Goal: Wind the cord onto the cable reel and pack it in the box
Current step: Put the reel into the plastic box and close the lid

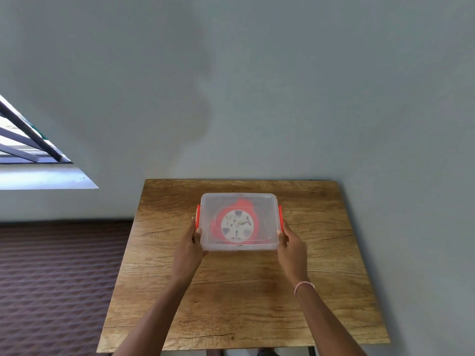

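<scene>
1. Head view: the left hand (192,242) grips the left side of a translucent rectangular plastic box (267,204), and the right hand (290,244) grips its right side, beside the orange latches (280,217).
2. The box, lid on, sits on the far middle of a wooden table (321,291).
3. A red cable reel with a round white centre (237,225) lies flat inside the box.
4. A pink-and-white bracelet (303,287) circles the right wrist.

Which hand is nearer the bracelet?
Right: the bracelet sits on that wrist, just behind the right hand. The left hand is across the box.
</scene>
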`<state>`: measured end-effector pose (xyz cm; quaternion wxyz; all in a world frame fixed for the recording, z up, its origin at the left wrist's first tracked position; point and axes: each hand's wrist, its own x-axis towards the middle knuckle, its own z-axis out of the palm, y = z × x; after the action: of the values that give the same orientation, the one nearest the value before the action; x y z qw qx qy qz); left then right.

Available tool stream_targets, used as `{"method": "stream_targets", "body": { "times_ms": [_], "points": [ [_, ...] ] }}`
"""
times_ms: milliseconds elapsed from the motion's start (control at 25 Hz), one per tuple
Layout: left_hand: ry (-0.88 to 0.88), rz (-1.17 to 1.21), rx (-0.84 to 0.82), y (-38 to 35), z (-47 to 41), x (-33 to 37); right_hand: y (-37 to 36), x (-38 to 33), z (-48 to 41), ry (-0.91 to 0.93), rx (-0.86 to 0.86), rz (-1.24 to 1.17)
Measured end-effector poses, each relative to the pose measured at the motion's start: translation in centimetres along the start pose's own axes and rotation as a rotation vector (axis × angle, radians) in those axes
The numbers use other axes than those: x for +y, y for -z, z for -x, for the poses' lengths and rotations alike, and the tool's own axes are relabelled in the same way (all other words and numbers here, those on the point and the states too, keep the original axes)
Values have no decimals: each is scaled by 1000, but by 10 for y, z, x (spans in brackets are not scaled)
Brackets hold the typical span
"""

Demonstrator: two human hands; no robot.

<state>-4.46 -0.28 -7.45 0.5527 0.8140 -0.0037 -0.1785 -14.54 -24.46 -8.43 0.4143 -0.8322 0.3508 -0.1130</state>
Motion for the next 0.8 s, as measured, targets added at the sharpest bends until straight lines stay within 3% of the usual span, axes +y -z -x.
{"method": "stream_targets", "body": {
  "times_ms": [280,440,600,800],
  "points": [
    [90,-56,3,-7,-70,26,-13,-30,-69,-45,-17,-13],
    [66,-230,5,-8,-99,39,-16,-38,-97,-30,-20,9],
    [156,-183,16,-11,-122,50,-17,-49,-121,-38,-53,-7],
    [147,-162,-4,-11,-128,47,-16,-50,-132,-45,-47,70]
  ]
}}
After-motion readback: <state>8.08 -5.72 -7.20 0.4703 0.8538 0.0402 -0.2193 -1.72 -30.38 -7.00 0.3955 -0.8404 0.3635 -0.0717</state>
